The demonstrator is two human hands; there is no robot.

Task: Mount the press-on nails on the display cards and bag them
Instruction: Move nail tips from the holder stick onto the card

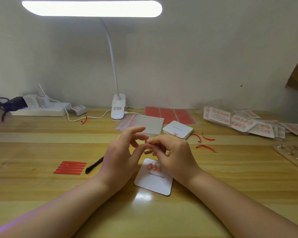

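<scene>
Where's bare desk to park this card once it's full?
Bare wood runs along the near edge of the desk, below the card, and at far left between the red strips and the power strip. The right side is crowded: finished bagged sets, peeled red backings and a studded board.

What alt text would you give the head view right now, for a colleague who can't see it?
Over a wooden desk, a left hand and right hand meet above a white display card bearing a few pink nails, pinching something small between fingertips. Red adhesive strips and a black pen lie left; bagged finished cards sit far right under a lamp.
</scene>
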